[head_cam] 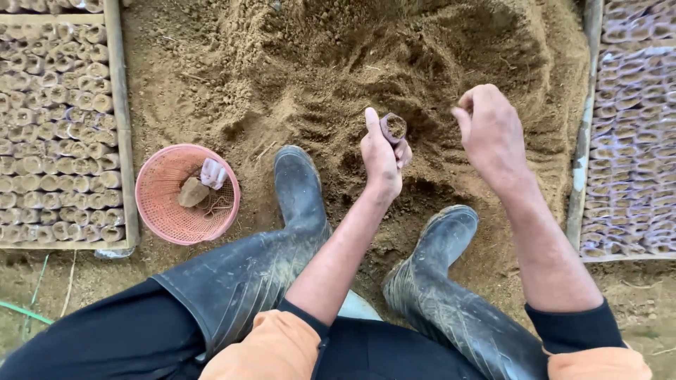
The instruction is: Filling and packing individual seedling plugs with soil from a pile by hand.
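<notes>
My left hand grips a small tube-shaped seedling pot, its open top filled with brown soil. My right hand hovers just to the right of the pot, fingers curled loosely inward; whether it holds soil I cannot tell. Both hands are above a large mound of loose brown soil. My two dark rubber boots rest on the soil below the hands.
A pink mesh basket with a few small items sits on the ground at left. Wooden-framed beds packed with several filled pots lie at far left and far right. A green hose crosses the lower left.
</notes>
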